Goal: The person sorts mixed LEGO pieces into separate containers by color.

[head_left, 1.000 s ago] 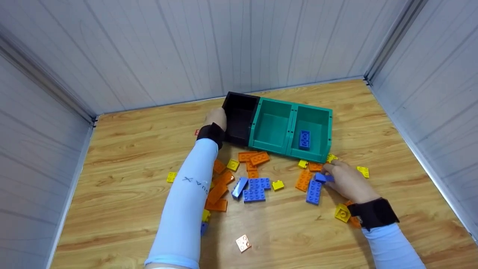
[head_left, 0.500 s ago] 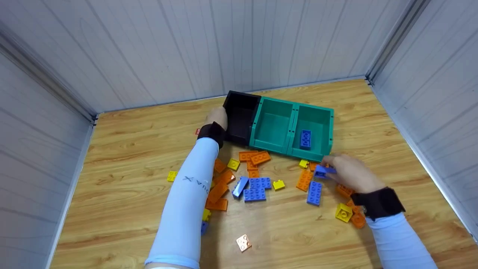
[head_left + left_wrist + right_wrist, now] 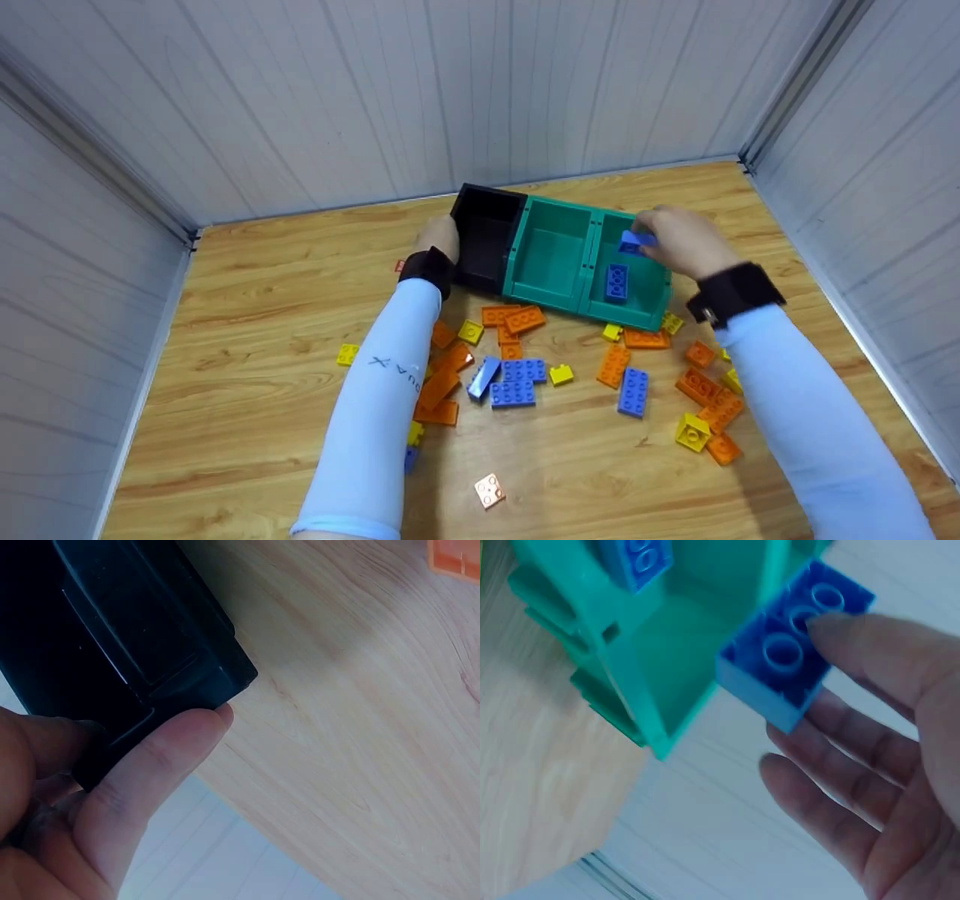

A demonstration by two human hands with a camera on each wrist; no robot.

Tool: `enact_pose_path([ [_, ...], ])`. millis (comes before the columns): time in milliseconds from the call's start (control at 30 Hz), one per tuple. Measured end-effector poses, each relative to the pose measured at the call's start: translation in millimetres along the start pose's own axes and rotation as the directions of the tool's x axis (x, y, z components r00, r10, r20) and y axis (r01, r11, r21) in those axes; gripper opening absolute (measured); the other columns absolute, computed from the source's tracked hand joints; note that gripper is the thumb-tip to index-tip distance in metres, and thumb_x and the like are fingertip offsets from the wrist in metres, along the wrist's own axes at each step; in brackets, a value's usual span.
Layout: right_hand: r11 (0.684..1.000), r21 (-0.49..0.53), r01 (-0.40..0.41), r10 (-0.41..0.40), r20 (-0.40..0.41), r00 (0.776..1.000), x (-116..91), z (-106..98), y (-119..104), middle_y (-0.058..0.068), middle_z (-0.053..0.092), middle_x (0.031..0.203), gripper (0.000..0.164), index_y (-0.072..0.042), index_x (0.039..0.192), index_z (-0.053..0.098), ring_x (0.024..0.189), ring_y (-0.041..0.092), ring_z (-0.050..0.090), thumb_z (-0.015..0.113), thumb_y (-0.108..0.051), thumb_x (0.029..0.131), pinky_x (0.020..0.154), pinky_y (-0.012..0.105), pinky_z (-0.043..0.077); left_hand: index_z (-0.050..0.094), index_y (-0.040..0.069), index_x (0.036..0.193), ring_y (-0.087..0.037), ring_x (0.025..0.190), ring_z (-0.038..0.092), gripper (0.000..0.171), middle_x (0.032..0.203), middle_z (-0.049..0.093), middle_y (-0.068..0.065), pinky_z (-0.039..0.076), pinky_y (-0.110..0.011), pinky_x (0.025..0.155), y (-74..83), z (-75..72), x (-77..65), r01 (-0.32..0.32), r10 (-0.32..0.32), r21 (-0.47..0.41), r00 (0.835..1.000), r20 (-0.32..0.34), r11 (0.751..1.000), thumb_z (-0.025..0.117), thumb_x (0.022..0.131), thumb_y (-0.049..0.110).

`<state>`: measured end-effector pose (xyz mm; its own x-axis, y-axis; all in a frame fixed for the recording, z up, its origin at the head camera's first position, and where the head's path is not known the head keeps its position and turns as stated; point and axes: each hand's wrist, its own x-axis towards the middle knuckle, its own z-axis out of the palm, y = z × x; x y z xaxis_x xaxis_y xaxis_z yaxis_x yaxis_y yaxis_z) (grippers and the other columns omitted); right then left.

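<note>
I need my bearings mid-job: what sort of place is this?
Probably a partitioned work booth: pale panelled walls stand on three sides of a wood-grain surface that bears green bins and toy bricks.

Seen from above, bare tabletop (image 3: 727, 202) lies at the right hand's (image 3: 681, 240) three o'clock. Loose orange bricks (image 3: 697, 384) obstruct six o'clock; the green divider (image 3: 589, 259) blocks nine.

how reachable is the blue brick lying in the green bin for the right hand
Probably yes: the green bin is open above the lying brick and the right hand is close, though its fingers pinch another blue brick.
</note>
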<state>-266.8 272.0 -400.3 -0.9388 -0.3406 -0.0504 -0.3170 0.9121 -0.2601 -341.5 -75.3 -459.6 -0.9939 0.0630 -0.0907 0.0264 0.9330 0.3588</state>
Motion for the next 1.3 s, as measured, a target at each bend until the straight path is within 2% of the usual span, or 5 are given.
enact_pose_path([
  [233,0.997,-0.062,-0.045,0.052,0.126,0.991,36.6,21.8,15.7,0.029,0.063,0.114,0.029,0.008,0.116,0.062,0.103,0.044,0.06,0.068,0.002,0.088,0.088,0.054,0.049,0.069,-0.005,0.115,-0.035,0.107,0.064,0.034,0.116,0.067,-0.023,0.052,-0.046,0.089,2.6,4.5,-1.7,-0.016,0.016,0.018,1.0,0.011,1.0,0.037,0.103,-0.002],
  [533,0.997,-0.067,-0.042,0.05,0.135,0.99,45.0,44.6,19.7,0.026,0.066,0.102,0.021,0.009,0.108,0.064,0.094,0.042,0.062,0.062,0.008,0.087,0.08,0.052,0.051,0.07,-0.003,0.114,-0.035,0.109,0.063,0.034,0.117,0.067,-0.021,0.051,-0.046,0.091,11.4,1.8,-10.2,-0.021,0.022,-0.01,0.999,0.042,1.0,0.038,0.101,-0.004],
  [867,0.996,-0.088,-0.035,0.049,0.154,0.987,26.0,30.3,7.2,0.028,0.063,0.117,0.034,0.009,0.122,0.062,0.106,0.045,0.06,0.069,-0.001,0.09,0.089,0.054,0.049,0.07,-0.002,0.113,-0.034,0.108,0.064,0.033,0.115,0.068,-0.02,0.051,-0.046,0.09,12.4,3.7,-7.5,-0.035,0.035,-0.015,0.999,0.042,0.999,0.04,0.101,-0.004],
  [1100,0.995,-0.06,0.078,-0.075,0.04,0.996,-1.4,11.6,-30.1,0.023,0.067,0.112,0.029,0.002,0.116,0.067,0.098,0.039,0.064,0.073,-0.006,0.089,0.082,0.05,0.053,0.068,-0.003,0.115,-0.035,0.108,0.063,0.033,0.116,0.067,-0.021,0.051,-0.045,0.09,12.9,0.7,-8.5,-0.04,0.041,-0.023,0.999,0.033,0.999,0.038,0.102,-0.004],
  [1300,0.971,0.014,0.238,-0.238,0.061,0.969,-27.5,38.4,-74.5,0.015,0.068,0.113,0.031,-0.004,0.116,0.069,0.1,0.031,0.065,0.076,-0.01,0.087,0.084,0.045,0.054,0.069,-0.004,0.114,-0.036,0.107,0.064,0.033,0.114,0.068,-0.022,0.051,-0.046,0.091,13.6,-2.2,-11.1,-0.047,0.047,-0.005,0.998,0.033,0.999,0.039,0.101,-0.004],
])
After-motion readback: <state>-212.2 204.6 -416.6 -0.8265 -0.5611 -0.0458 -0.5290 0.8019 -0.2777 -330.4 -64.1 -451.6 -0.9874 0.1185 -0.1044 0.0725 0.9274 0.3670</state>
